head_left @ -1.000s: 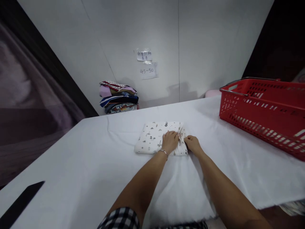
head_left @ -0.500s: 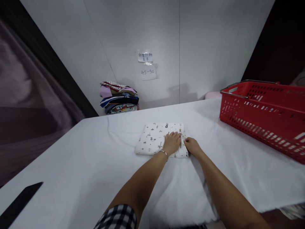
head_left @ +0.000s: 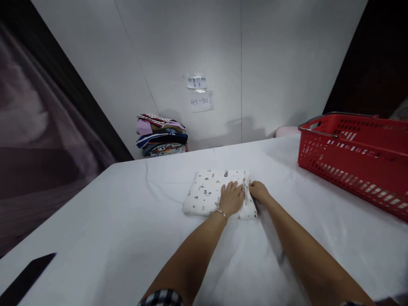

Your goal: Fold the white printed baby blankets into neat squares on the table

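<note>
A white cloth with small printed figures lies folded into a flat rectangle on the white-covered table. My left hand, with a bracelet at its wrist, rests flat on the cloth's right half, fingers outstretched. At the right edge, where several layers show, my right hand pinches the cloth's folded edge. Its fingertips are partly hidden by the cloth.
A red plastic basket with metal handles stands at the right. Behind the table's far edge is a stack of folded fabrics. Paper signs hang on the wall. A dark flat object lies front left.
The view has tilted slightly, so everything sits a little lower. My right hand has shifted slightly up along the cloth's right edge; my left hand stays pressed on top.
</note>
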`<control>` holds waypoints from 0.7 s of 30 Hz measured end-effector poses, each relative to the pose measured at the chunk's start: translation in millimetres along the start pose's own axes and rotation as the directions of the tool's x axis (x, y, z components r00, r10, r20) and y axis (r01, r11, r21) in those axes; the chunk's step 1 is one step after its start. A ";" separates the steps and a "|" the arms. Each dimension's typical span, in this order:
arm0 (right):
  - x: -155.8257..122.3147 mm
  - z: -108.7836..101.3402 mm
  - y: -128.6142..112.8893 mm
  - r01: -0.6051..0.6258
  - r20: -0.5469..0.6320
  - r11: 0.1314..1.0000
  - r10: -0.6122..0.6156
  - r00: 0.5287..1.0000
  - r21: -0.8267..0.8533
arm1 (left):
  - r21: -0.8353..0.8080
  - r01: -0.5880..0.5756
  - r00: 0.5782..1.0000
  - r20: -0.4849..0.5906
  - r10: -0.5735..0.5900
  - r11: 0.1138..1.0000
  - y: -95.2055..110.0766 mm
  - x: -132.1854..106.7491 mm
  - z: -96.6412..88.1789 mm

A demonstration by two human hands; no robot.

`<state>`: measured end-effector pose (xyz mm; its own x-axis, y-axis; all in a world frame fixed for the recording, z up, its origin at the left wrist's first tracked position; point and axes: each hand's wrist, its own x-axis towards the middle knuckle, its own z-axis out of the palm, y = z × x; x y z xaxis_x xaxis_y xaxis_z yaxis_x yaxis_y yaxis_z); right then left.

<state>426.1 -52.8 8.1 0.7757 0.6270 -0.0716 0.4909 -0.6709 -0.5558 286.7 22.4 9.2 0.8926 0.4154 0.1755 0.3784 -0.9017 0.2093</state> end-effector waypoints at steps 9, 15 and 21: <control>13.5 2.3 1.6 0.000 -0.064 1.000 -0.001 0.998 -0.007 | 0.022 0.013 1.000 0.007 -0.013 1.000 -1.2 15.4 -9.6; 7.8 2.9 -0.1 -0.002 -0.109 1.000 0.002 0.994 -0.001 | 0.062 0.014 1.000 -0.028 -0.012 0.998 -14.6 31.8 -1.7; 4.4 3.6 -1.4 -0.029 -0.111 0.999 0.026 0.993 -0.027 | 0.034 0.008 1.000 -0.021 -0.007 0.999 -20.0 29.1 7.0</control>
<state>427.3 -47.7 5.5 0.8276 0.5613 0.0063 0.4785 -0.6994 -0.5310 306.8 51.7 3.4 0.8846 0.4241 0.1941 0.3934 -0.9020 0.1780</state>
